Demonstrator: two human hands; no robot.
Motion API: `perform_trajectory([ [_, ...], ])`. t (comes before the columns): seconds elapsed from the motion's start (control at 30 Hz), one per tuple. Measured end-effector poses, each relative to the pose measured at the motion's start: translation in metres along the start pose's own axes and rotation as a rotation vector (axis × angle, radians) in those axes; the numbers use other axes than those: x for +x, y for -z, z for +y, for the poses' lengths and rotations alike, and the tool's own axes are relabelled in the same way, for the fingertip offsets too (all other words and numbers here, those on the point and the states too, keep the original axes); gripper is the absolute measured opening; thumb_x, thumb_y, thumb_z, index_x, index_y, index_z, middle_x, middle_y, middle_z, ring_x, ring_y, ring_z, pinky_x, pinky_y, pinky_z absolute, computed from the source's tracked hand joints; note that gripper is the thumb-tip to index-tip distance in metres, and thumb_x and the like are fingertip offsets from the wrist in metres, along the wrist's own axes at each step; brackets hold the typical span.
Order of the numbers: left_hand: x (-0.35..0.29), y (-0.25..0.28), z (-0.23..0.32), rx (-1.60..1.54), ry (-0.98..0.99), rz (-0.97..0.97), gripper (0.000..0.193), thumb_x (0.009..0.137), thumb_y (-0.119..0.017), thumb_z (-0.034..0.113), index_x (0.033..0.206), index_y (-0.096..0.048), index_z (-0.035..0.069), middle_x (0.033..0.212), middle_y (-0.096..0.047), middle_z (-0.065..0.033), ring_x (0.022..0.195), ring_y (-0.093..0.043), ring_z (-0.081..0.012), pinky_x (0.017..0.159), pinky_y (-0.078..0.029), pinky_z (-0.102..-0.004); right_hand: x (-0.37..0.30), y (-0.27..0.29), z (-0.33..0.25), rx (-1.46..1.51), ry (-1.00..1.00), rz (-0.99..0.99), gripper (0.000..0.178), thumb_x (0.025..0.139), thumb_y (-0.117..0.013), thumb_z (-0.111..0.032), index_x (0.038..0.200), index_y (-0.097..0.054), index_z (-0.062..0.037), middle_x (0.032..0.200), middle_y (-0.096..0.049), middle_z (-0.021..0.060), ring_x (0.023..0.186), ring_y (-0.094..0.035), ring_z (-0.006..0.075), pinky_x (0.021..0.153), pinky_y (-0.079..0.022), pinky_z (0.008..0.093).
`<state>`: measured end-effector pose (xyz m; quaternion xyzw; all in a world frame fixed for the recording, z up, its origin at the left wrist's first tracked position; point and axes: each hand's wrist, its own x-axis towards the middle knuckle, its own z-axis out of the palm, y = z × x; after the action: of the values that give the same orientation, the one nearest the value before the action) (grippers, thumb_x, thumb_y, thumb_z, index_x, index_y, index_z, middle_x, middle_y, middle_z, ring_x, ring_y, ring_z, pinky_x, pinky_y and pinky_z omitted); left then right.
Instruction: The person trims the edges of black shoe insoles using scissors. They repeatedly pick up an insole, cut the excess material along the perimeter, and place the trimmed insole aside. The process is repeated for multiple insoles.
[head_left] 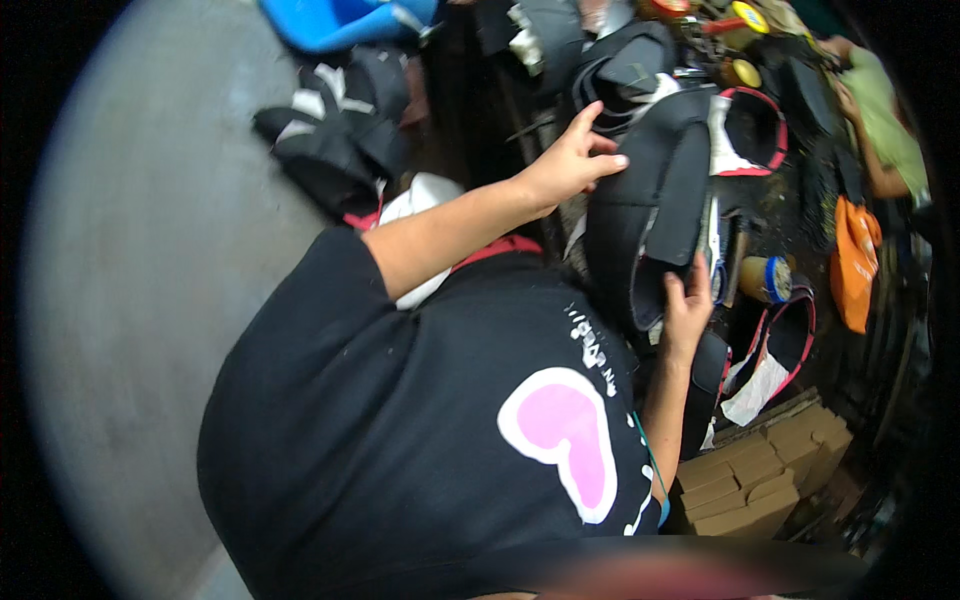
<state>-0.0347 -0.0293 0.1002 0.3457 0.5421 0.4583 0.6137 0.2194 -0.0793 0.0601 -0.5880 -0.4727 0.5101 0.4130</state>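
Observation:
A large black curved padded piece (648, 190), looped round on itself with a smooth flap along its right side, stands in front of me. At its lower right end my right hand (690, 305) grips the edge, fingers and thumb on either side. My left hand (573, 160) is at its upper left edge, fingers spread, one fingertip at or very near the surface; I cannot tell whether it touches. Just beyond it lies a white piece with red edging (740, 140), bent into a loop.
More black pieces (340, 130) are heaped at the left, near a blue item (345, 20). At right are a blue-rimmed jar (768, 279), a red-edged loop (780, 350), an orange bag (855, 262) and cardboard boxes (760, 480). Another person's arm (880, 150) shows far right.

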Motion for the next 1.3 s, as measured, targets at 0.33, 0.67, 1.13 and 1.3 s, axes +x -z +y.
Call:
perform_trajectory([
  [0.33, -0.028, 0.152, 0.018, -0.348, -0.499, 0.631, 0.047, 0.082, -0.066, 0.003, 0.127, -0.057, -0.003, 0.117, -0.065, -0.0106, 0.107, -0.059, -0.0209, 0.099, -0.044, -0.0335, 0.01, -0.063, -0.047, -0.174, 0.282, -0.478, 0.057, 0.091, -0.062, -0.005, 0.145, -0.044, -0.0103, 0.135, -0.056, 0.0118, 0.085, -0.061, 0.0103, 0.075, -0.05, 0.0238],
  [0.67, -0.084, 0.389, -0.006, 1.584, -0.293, 1.153, 0.077, 0.082, -0.061, 0.065, 0.147, -0.038, 0.03, 0.16, -0.013, -0.017, 0.142, -0.019, -0.0475, 0.101, -0.031, -0.0702, 0.022, -0.04, -0.025, -0.298, 0.239, -0.42, 0.046, 0.09, -0.061, -0.001, 0.136, -0.053, -0.0043, 0.128, -0.057, 0.0098, 0.084, -0.06, 0.0118, 0.073, -0.049, 0.0244],
  [1.13, -0.011, 0.39, -0.044, 1.642, -0.435, 0.9, 0.02, 0.085, -0.066, 0.027, 0.101, -0.069, 0.015, 0.118, -0.063, -0.0046, 0.122, -0.052, -0.0288, 0.103, -0.042, -0.0475, 0.009, 0.012, 0.003, -0.293, 0.097, -0.251, 0.044, 0.091, -0.061, -0.001, 0.135, -0.055, -0.0041, 0.127, -0.058, 0.0067, 0.081, -0.056, 0.0075, 0.069, -0.046, 0.0222],
  [1.3, 0.011, 0.394, -0.062, 1.444, 0.46, 0.669, 0.027, 0.091, -0.062, 0.029, 0.116, -0.065, 0.02, 0.129, -0.061, -0.0069, 0.13, -0.047, -0.0307, 0.107, -0.036, -0.0518, 0.008, 0.014, 0.007, -0.334, 0.146, -0.26, 0.042, 0.091, -0.061, -0.002, 0.133, -0.055, -0.0031, 0.126, -0.057, 0.0072, 0.085, -0.057, 0.0087, 0.072, -0.047, 0.0222],
])
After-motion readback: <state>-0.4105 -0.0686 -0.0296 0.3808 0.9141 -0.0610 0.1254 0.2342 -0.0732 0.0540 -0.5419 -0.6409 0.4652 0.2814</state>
